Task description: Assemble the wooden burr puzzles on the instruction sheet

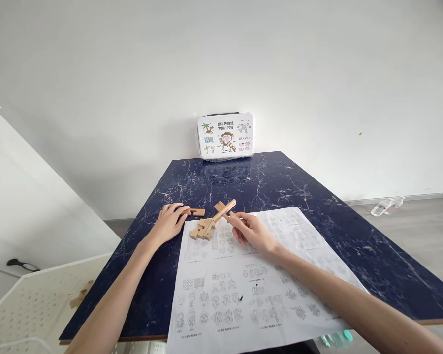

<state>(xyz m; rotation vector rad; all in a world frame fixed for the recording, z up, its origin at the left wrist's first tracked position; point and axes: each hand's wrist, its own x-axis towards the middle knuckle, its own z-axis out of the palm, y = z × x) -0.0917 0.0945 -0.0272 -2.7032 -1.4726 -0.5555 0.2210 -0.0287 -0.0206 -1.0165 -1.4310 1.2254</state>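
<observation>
My left hand (170, 222) rests at the paper's left edge, its thumb and fingertips closed on the end of a notched wooden puzzle piece (198, 212). Across from it, my right hand (251, 233) pinches a wooden stick-like puzzle piece (219, 205) above the paper. A longer wooden bar (226, 209) crosses that piece at a slant; whether the two are joined I cannot tell. Just left of my right fingers, a cluster of notched wooden blocks (203, 230) lies on the instruction sheet (214, 295), which is printed with small puzzle diagrams. My right fingertips are partly hidden.
A white cartoon-printed case (226, 136) stands at the back of the dark blue marbled table (221, 184), against the wall. To the lower left is a white perforated basket (33, 295) with wooden pieces (81, 294). Plastic bottles (386, 205) lie on the floor at right.
</observation>
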